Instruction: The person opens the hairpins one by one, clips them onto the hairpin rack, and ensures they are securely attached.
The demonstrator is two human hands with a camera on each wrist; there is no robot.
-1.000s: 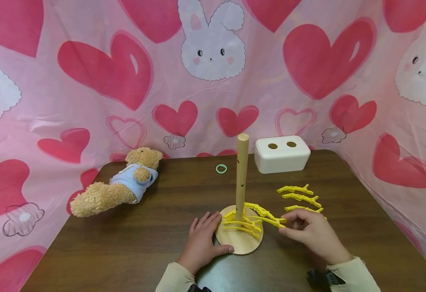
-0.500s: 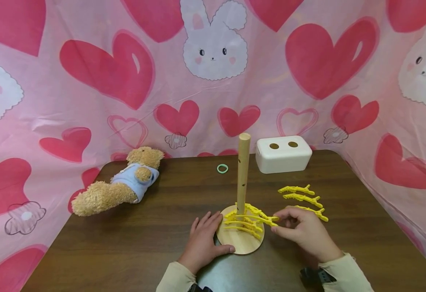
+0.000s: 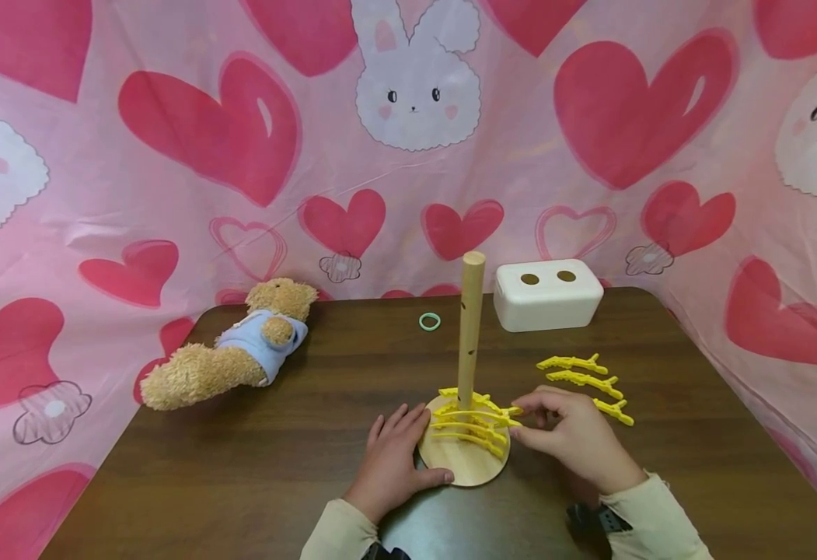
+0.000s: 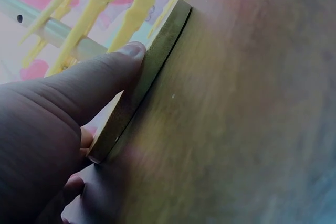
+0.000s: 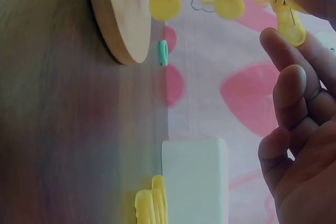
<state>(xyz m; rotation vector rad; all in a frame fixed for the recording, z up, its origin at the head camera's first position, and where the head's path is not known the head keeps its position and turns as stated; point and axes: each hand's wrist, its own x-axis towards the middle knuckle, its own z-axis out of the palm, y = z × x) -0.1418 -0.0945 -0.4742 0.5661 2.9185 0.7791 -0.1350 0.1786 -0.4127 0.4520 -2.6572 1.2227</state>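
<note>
A wooden stand with an upright post (image 3: 469,327) on a round base (image 3: 474,470) is before me. Several yellow alligator hair clips (image 3: 467,439) sit across the lower post, stacked one above another. My left hand (image 3: 390,470) rests at the base's left edge, fingers spread and straight; in the left wrist view its thumb (image 4: 100,80) touches the base. With thumb and index finger, my right hand (image 3: 576,435) pinches the handle end of the top hair clip (image 5: 287,17), whose other end lies at the post. The remaining right fingers curl loosely below.
Loose yellow hair clips (image 3: 585,381) lie to the right of the stand. Behind are a white box (image 3: 548,303) with two holes and a green ring (image 3: 430,321). A teddy bear (image 3: 254,342) in blue lies at the left on the brown table (image 3: 240,482).
My right hand has moved left toward the post, bringing the pinched hair clip across it. My left hand has stayed at the base.
</note>
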